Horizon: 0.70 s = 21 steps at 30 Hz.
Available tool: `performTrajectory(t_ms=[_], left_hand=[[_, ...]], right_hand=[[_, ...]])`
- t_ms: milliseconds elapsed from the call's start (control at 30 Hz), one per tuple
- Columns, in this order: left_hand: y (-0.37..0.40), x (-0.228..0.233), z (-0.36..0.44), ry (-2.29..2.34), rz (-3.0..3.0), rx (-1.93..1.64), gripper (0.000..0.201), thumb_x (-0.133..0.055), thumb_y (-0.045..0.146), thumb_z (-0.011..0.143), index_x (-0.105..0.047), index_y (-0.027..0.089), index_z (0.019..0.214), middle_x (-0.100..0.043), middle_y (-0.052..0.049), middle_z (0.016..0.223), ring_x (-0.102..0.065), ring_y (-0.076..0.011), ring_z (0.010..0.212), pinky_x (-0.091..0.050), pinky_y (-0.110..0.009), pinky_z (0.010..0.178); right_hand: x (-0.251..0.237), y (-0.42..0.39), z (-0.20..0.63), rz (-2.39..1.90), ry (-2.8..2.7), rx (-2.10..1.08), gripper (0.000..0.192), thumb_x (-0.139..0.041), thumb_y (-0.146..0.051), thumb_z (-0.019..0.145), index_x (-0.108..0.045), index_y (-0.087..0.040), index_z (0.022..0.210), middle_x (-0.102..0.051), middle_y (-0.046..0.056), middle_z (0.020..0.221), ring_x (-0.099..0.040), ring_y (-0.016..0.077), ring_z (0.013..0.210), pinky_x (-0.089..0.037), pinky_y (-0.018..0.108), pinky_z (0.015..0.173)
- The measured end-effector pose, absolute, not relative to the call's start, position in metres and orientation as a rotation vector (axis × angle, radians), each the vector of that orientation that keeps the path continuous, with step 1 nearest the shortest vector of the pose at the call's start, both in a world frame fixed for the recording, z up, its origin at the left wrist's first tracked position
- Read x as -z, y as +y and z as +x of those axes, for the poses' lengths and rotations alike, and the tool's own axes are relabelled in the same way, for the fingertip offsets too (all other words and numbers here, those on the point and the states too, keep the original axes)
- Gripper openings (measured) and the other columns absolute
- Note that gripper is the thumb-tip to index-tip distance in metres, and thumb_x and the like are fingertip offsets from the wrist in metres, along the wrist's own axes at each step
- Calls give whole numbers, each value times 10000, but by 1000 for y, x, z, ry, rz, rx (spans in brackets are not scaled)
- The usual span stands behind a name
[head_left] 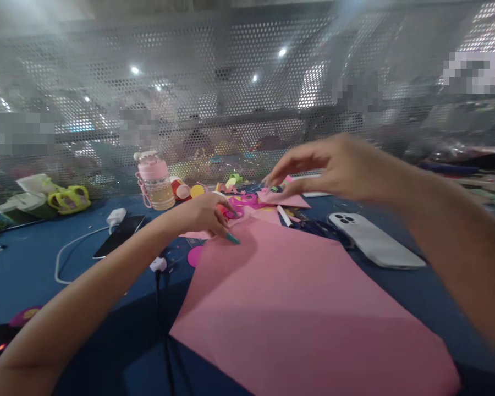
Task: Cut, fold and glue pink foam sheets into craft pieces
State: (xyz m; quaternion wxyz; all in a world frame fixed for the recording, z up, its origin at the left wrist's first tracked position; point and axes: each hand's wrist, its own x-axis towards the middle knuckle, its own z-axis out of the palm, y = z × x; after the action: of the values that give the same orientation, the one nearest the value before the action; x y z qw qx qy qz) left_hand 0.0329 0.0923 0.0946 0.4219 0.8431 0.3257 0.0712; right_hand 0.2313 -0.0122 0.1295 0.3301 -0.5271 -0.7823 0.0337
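A large pink paper sheet [297, 297] lies across the front of the blue table. My left hand [204, 214] rests at its far left edge, thumb on the paper and fingertips apart over coloured scraps. Farther back to the right, my right hand [322, 168] has its thumb and fingers curled around a smaller pink paper piece [297, 201]. Beneath and between the hands is a pile of magenta paper cutouts [244, 203]. A small white stick-like item [284, 216] lies beside the pile.
A white phone [375, 242] lies on the right; a dark phone [121, 235] with a charger [116, 217] is on the left. A pink-topped bottle [154, 181] stands behind. A black cable [159, 308] crosses the table [103, 313]. Perforated metal panels [214, 104] rise behind.
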Motion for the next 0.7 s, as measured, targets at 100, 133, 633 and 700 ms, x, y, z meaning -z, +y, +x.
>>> performTrajectory(t_ms=[100, 133, 633, 700], left_hand=[[97, -102, 30, 926, 2288, -326, 436, -708, 129, 496, -615, 149, 921, -652, -2, 557, -590, -143, 514, -387, -196, 449], [97, -105, 29, 942, 2349, -399, 406, -701, 135, 517, -623, 140, 915, -659, -17, 573, -597, -151, 533, -391, -201, 456], [136, -121, -4, 861, 1707, -1173, 244, -756, 113, 497, -635, 92, 707, -649, -31, 587, -590, -120, 529, -495, -249, 547], [135, -124, -8, 851, 1647, -1173, 256, -767, 109, 476, -629, 91, 692, -644, -29, 577, -590, -118, 528, -498, -244, 539]], right_hand=[[-134, -13, 239, -1391, -1792, 158, 207, -613, -384, 705, -642, -186, 756, -645, 22, 686, -591, 127, 642, -441, 255, 597], [-134, -12, 239, -1395, -1747, 226, 200, -612, -384, 707, -636, -187, 732, -637, 22, 660, -586, 125, 619, -442, 255, 584], [-57, -5, 70, -1464, -2213, -153, 387, -529, -392, 697, -545, -85, 933, -577, 135, 911, -532, 221, 828, -443, 323, 679], [-51, 12, 38, -1600, -2336, -171, 602, -576, -449, 623, -506, -31, 1050, -533, 203, 1025, -495, 304, 940, -432, 388, 732]])
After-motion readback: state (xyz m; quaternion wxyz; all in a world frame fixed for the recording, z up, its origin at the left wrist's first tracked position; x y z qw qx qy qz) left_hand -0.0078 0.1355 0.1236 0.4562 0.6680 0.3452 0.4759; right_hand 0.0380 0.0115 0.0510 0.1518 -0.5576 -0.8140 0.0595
